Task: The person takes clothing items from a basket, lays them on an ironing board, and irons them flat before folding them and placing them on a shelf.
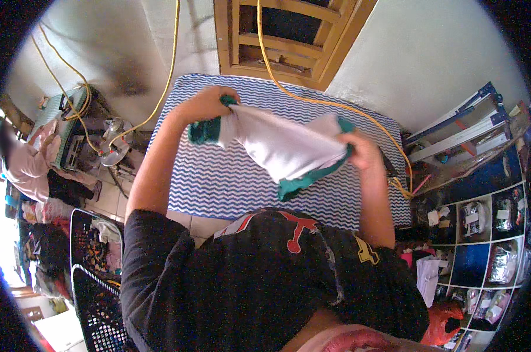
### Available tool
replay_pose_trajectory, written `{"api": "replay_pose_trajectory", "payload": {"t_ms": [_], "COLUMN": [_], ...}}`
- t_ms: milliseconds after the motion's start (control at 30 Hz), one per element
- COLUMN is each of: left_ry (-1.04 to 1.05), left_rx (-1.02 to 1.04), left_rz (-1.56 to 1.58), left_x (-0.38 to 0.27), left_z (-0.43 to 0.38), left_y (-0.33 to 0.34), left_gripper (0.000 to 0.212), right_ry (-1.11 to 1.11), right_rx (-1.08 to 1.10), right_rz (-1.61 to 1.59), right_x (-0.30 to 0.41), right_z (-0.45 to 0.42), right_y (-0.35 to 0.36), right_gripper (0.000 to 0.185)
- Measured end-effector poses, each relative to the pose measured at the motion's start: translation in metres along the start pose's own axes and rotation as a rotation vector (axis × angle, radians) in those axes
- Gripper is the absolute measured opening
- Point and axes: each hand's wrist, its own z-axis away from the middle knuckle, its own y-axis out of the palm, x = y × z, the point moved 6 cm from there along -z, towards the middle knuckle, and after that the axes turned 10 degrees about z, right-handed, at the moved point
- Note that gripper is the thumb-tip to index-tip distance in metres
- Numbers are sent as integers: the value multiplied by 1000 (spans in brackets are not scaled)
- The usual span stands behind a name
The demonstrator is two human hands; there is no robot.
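Note:
Between my two hands a white garment [274, 136] with green trim is stretched, raised over a table [221, 176] covered in blue-and-white zigzag cloth. My left hand [210, 103] grips its green-edged upper left part, and a green cuff or band [205, 131] hangs just below. At the other end, my right hand [363, 149] pinches the green edging, slightly blurred. A longer green band [309, 178] droops along the garment's lower right side. Which kind of garment it is, I cannot tell.
A yellow hose [309, 100] crosses the table's far side. Right of it stand a folding ladder [463, 127] and cubby shelves [481, 242] with plastic-wrapped packets. Black plastic baskets [96, 281] flank my left side. Farther left, a person [32, 171] is beside another table.

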Motion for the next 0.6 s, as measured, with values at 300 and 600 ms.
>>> {"api": "replay_pose_trajectory", "payload": {"t_ms": [300,600], "left_ry": [144,-2], "left_rx": [-139,57], "left_rz": [-311,-678], "left_x": [-91,-70], "left_z": [9,25], "left_y": [-41,-68], "left_gripper": [40,38], "right_ry": [146,-225], "right_rx": [-172,-301], "right_rz": [-302,1219], "right_x": [-21,19], "right_z": [-32,-24], "right_y": [23,9], "right_gripper": [53,51]}}
